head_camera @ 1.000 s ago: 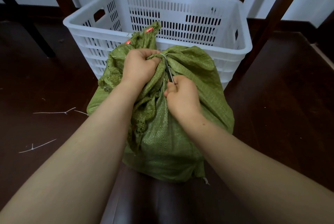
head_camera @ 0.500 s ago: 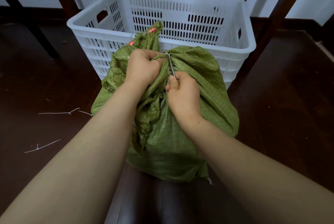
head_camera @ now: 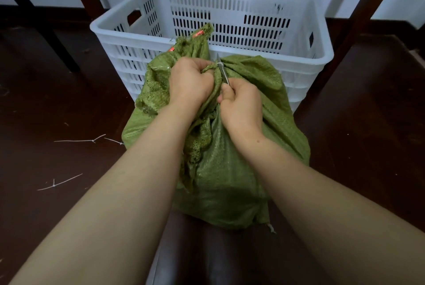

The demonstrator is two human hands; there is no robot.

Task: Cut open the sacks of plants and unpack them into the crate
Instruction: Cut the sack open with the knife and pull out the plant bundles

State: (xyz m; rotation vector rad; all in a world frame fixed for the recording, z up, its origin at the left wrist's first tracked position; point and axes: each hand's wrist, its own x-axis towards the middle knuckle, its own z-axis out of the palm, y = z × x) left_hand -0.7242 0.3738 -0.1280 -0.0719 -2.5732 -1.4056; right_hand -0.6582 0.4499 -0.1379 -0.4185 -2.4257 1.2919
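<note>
A full green woven sack (head_camera: 234,165) stands on the dark floor in front of a white slotted plastic crate (head_camera: 317,54). My left hand (head_camera: 190,80) grips the bunched neck of the sack just below its loose top. My right hand (head_camera: 241,105) grips a small knife (head_camera: 222,71), whose blade points up and away against the tied neck beside my left fingers. The tie itself is mostly hidden by my hands. The crate's inside shows no plants.
Dark wooden posts (head_camera: 358,13) rise behind and beside the crate, against a white wall. White cut strings (head_camera: 78,141) lie on the floor at the left. A dark glossy surface (head_camera: 207,257) sits below the sack, between my forearms.
The knife blade has pushed further up along the sack's neck, its tip now above the bunched fabric. Both hands keep their grip.
</note>
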